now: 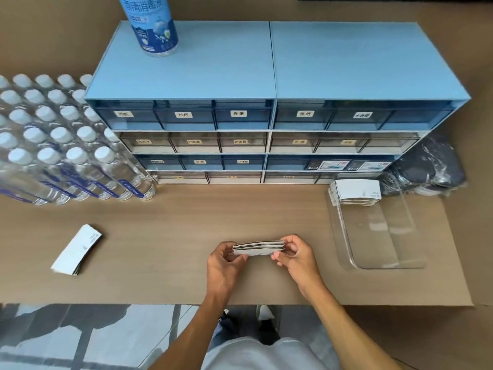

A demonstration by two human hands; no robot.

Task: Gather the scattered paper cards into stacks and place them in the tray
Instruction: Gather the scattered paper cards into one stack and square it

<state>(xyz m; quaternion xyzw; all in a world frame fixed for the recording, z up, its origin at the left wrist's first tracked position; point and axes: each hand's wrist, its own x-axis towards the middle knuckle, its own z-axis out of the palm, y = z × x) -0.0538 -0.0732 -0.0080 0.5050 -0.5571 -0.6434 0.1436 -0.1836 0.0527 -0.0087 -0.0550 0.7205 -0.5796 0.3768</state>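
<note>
In the head view, low at centre frame, a small stack of paper cards (258,248) sits between both hands just above the wooden table (186,222): the left hand (223,265) pinches its left end, the right hand (294,256) its right end, fingers curled closed on it. A second stack (77,249) lies at lower left; a third (356,192) rests in the clear tray's (378,252) far end, right of frame

The spray bottle (148,24) (top cut off) and lowest drawer labels (231,177) are unreadable.
</note>
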